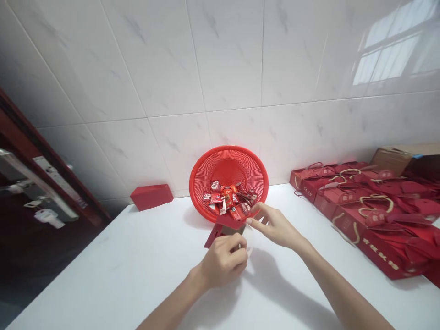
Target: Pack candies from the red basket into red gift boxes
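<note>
A small red paper gift box (231,223) with raised flaps is held in front of the basket; its lower part is hidden behind my fingers. My left hand (225,257) is closed on the near side of this box, fingers curled. At the box's right flap, my right hand (273,225) pinches the red edge between thumb and fingers. Just behind, a red plastic basket (195,181) leans tilted against the wall, with several wrapped candies (227,198) in its lower part.
Rows of red gift boxes with cord handles (364,213) fill the table's right side, and a brown cardboard box (392,160) stands behind them. Another red box (151,197) lies at the back left of the white table (103,270). A door with keys (43,213) is at far left.
</note>
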A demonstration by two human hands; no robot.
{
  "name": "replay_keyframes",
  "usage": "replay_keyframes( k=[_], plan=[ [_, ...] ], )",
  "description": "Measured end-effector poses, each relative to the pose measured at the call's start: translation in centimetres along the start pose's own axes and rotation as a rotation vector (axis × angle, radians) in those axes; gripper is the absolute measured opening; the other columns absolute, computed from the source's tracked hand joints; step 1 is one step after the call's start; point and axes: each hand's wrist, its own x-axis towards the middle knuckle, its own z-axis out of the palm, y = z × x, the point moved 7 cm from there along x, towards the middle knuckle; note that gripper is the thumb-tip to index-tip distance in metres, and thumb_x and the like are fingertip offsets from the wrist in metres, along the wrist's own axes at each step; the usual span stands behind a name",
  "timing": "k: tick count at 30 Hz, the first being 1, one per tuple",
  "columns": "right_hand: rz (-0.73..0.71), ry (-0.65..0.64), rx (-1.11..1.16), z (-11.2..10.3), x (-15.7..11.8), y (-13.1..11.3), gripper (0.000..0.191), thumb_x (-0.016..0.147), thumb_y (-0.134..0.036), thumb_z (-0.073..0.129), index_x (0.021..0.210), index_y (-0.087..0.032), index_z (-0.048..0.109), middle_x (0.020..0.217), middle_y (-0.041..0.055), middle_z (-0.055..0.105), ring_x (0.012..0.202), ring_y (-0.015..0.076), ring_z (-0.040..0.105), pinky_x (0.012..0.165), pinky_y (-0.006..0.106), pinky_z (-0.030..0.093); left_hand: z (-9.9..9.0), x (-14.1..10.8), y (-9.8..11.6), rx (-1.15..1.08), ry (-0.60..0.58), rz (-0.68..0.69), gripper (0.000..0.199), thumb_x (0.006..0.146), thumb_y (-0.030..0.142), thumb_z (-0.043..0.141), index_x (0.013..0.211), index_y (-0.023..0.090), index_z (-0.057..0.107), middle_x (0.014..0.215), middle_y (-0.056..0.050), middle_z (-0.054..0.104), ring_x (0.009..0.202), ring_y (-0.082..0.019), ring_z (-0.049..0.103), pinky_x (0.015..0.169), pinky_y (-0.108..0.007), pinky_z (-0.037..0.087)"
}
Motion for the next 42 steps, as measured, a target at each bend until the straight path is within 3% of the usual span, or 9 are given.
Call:
replay_keyframes(
  k=[8, 13, 19, 23, 28, 33, 35, 39, 42],
  plan=[
    [0.049, -0.233, -0.137, -0.3, -0.6, 0.1, 0.037, 0.077, -0.049, 0.075, 0.095, -0.022, 0.057, 0.092, 0.0046, 0.072, 0.078, 0.0216, 0.066, 0.064, 0.029, 0.045, 4.2, -0.4, 1.3, -0.225, -0.092, 0.044, 0.022, 0.081, 0.006, 0.051, 0.064, 0.019, 0.048, 0.076, -0.002, 0.064, 0.064, -0.011, 0.052, 0.06, -0.025, 0.041],
    [0.035, -0.239, -0.198, -0.8, -0.4, 0.7, 0.021, 0.081, -0.02, 0.065, 0.101, -0.021, 0.057, 0.098, 0.0052, 0.071, 0.083, 0.0194, 0.065, 0.068, 0.027, 0.046, 4.6, -0.1, 0.5, -0.375, -0.297, -0.099, 0.041, 0.095, 0.05, 0.049, 0.07, 0.019, 0.057, 0.091, -0.008, 0.069, 0.077, -0.018, 0.059, 0.072, -0.032, 0.048],
    [-0.049, -0.253, -0.239, -1.2, -0.3, 0.6, 0.025, 0.082, -0.004, 0.049, 0.096, -0.02, 0.063, 0.095, 0.0039, 0.071, 0.073, 0.0152, 0.062, 0.064, 0.025, 0.042, 3.5, 0.3, -2.0, -0.224, -0.453, -0.339, 0.034, 0.103, 0.031, 0.039, 0.093, 0.02, 0.07, 0.114, -0.008, 0.071, 0.101, -0.022, 0.062, 0.095, -0.04, 0.047],
    [-0.033, -0.262, -0.346, -0.9, -0.3, 0.4, 0.026, 0.083, -0.002, 0.048, 0.086, -0.018, 0.068, 0.087, 0.005, 0.073, 0.075, 0.0174, 0.064, 0.065, 0.026, 0.041, 3.6, 0.0, -3.0, -0.182, -0.479, -0.467, 0.027, 0.101, 0.026, 0.044, 0.098, 0.021, 0.07, 0.108, -0.005, 0.071, 0.1, -0.021, 0.062, 0.1, -0.042, 0.045],
    [0.031, -0.271, -0.451, -0.8, -0.7, 0.2, 0.012, 0.091, -0.026, 0.06, 0.093, -0.019, 0.07, 0.091, 0.0071, 0.074, 0.084, 0.0229, 0.067, 0.069, 0.029, 0.042, 3.9, -0.7, -4.3, -0.149, -0.371, -0.591, 0.033, 0.098, 0.034, 0.049, 0.073, 0.019, 0.065, 0.078, -0.004, 0.061, 0.079, -0.019, 0.058, 0.084, -0.038, 0.049],
    [0.006, -0.365, -0.534, -0.1, -1.6, -0.2, 0.049, 0.08, -0.063, 0.069, 0.103, -0.02, 0.063, 0.1, 0.0092, 0.069, 0.087, 0.0284, 0.066, 0.07, 0.033, 0.044, 2.7, -0.9, -5.9, -0.245, -0.365, -0.733, 0.023, 0.089, 0.031, 0.061, 0.069, 0.02, 0.061, 0.075, -0.002, 0.061, 0.076, -0.019, 0.059, 0.074, -0.032, 0.05],
    [-0.004, -0.413, -0.551, 0.2, -1.9, -0.1, 0.057, 0.074, -0.069, 0.069, 0.102, -0.02, 0.061, 0.105, 0.01, 0.066, 0.086, 0.0288, 0.065, 0.069, 0.035, 0.046, 1.9, -0.8, -5.9, -0.31, -0.493, -0.729, 0.005, 0.083, 0.024, 0.065, 0.086, 0.021, 0.068, 0.092, -0.003, 0.068, 0.09, -0.021, 0.064, 0.084, -0.034, 0.052],
    [0.029, -0.468, -0.553, 0.7, -2.3, 0.4, 0.069, 0.067, -0.074, 0.072, 0.109, -0.02, 0.06, 0.115, 0.0135, 0.062, 0.091, 0.0333, 0.065, 0.073, 0.039, 0.049, 0.0, -1.9, -5.9, -0.36, -0.733, -0.681, 0.053, 0.081, 0.029, 0.071, 0.132, 0.031, 0.062, 0.151, -0.007, 0.051, 0.137, -0.03, 0.048, 0.108, -0.041, 0.046],
    [0.046, -0.489, -0.577, 1.1, -2.4, 0.8, 0.074, 0.065, -0.07, 0.076, 0.117, -0.02, 0.058, 0.127, 0.0182, 0.059, 0.104, 0.039, 0.064, 0.082, 0.044, 0.05, -0.7, -3.4, -6.3, -0.354, -0.822, -0.67, 0.073, 0.079, 0.041, 0.076, 0.146, 0.035, 0.05, 0.163, -0.009, 0.033, 0.148, -0.035, 0.034, 0.111, -0.047, 0.044]
  ],
)
